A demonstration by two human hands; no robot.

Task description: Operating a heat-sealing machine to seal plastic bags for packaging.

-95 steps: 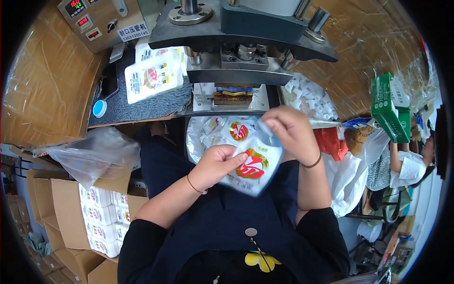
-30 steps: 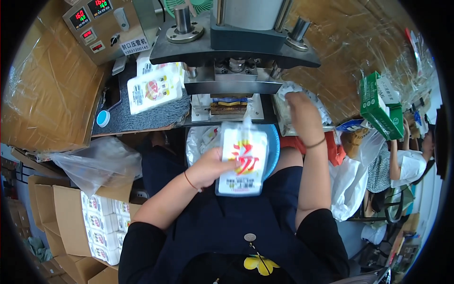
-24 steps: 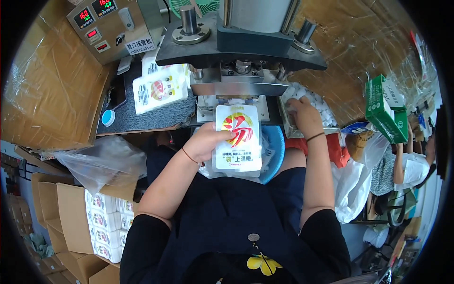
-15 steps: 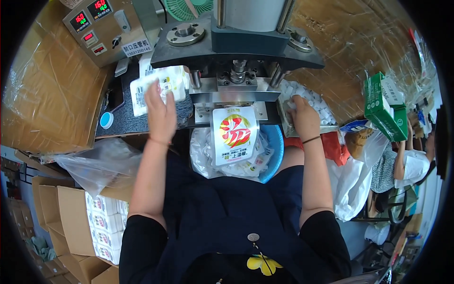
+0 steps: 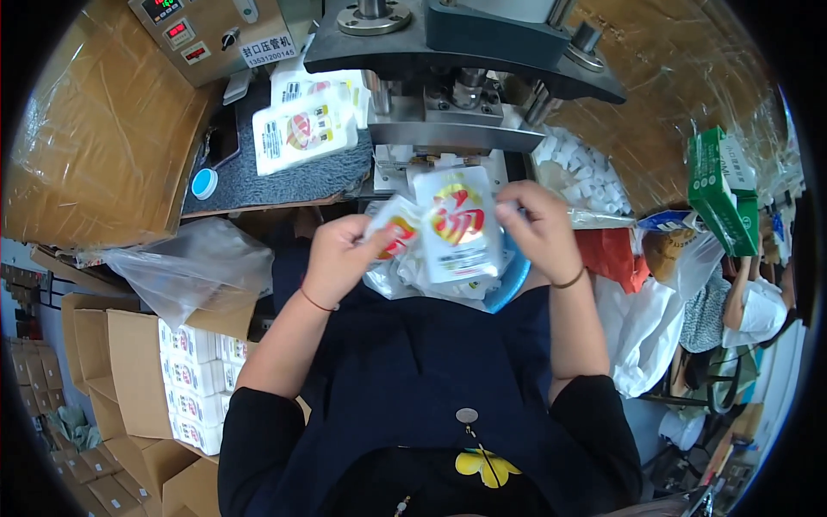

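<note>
A white printed pouch (image 5: 394, 231) is pinched in my left hand (image 5: 338, 263), fingers closed on its edge. Just right of it, a second pouch (image 5: 459, 226) with a red and yellow round print hangs in front of the press jaws (image 5: 457, 136). My right hand (image 5: 544, 233) is beside that pouch's right edge, thumb and fingers drawn together; whatever they hold is blurred and too small to name. Beneath both pouches stands a blue basket (image 5: 514, 280) with more pouches in it.
Flat pouches (image 5: 303, 133) lie on a grey mat (image 5: 332, 172) at left, near a blue-lidded jar (image 5: 204, 183). Small white plastic pieces (image 5: 586, 172) fill a tray at right. A green box (image 5: 719, 194) stands farther right. An open carton (image 5: 138, 379) holds white packs at lower left.
My left hand has come from the mat toward the middle with a pouch. My right hand has left the white pieces and moved down beside the hanging pouch. The view has shifted slightly.
</note>
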